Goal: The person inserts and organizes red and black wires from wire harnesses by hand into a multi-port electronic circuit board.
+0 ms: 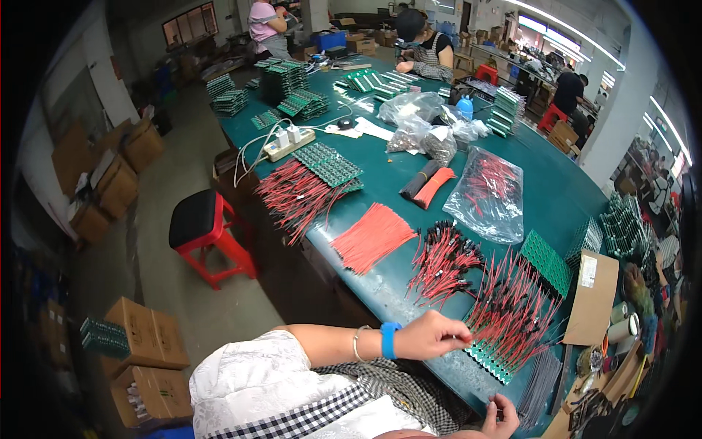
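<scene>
My left hand [437, 335], with a blue wristband [390, 341] and a bracelet, reaches over the table edge. Its thumb and fingers are pinched together; what they hold is too small to make out. Just beyond the fingertips lies a green circuit board [488, 364] with rounded edges. Many red wires with dark ends [512, 304] stand up from it and spread over it. At the lower edge my right hand [501, 418] is partly cut off, its fingers loosely curled and slightly apart, nothing visible in them. Beside it lies a bundle of grey wires [540, 384].
Red wires [373, 238], a heap of red-black leads [442, 263] and a clear bag [486, 194] lie across the green table. A power strip [289, 145] and board stacks [285, 80] stand farther back. Cardboard [591, 298] and tools crowd the right; a red stool [212, 234] stands left.
</scene>
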Demonstrator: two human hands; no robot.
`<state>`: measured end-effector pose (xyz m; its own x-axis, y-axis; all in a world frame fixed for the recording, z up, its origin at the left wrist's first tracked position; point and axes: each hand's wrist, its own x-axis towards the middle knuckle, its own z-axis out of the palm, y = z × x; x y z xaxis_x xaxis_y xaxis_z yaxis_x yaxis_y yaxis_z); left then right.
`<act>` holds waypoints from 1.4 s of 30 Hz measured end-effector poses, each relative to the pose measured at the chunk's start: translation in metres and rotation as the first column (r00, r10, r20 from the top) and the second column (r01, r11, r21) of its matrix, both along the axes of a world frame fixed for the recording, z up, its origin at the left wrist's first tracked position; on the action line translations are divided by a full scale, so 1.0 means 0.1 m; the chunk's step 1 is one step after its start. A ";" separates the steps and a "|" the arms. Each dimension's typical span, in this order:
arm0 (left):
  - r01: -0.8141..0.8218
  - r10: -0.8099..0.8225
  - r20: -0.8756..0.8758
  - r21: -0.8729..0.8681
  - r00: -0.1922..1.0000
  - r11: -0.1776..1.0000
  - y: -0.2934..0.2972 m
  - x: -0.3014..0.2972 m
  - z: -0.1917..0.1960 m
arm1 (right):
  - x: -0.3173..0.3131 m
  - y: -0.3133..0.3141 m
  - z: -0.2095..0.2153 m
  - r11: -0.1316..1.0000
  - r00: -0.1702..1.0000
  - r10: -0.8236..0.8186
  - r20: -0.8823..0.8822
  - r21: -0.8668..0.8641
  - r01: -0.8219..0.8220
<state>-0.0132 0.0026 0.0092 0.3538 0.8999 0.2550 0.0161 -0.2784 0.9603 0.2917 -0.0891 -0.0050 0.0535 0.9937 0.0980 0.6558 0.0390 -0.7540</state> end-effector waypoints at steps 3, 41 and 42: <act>-0.060 0.074 -0.036 0.289 0.997 0.956 0.03 0.17 -0.37 | 0.10 -0.12 -0.14 0.990 0.996 -0.086 -0.008 0.109 0.086; -0.012 0.006 -0.151 -0.041 0.989 0.999 0.02 0.20 -0.56 | 1.11 0.45 0.09 0.814 0.774 -0.581 0.254 0.147 0.563; -0.020 0.015 -0.154 -0.032 0.988 0.999 0.02 0.21 -0.55 | 1.13 0.48 0.09 0.815 0.770 -0.577 0.272 0.135 0.563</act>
<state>0.0082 0.0050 -0.0461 0.3705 0.9134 0.1689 0.1687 -0.2449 0.9547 0.4046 -0.0413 0.0036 0.5713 0.7842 0.2422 0.7528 -0.3832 -0.5351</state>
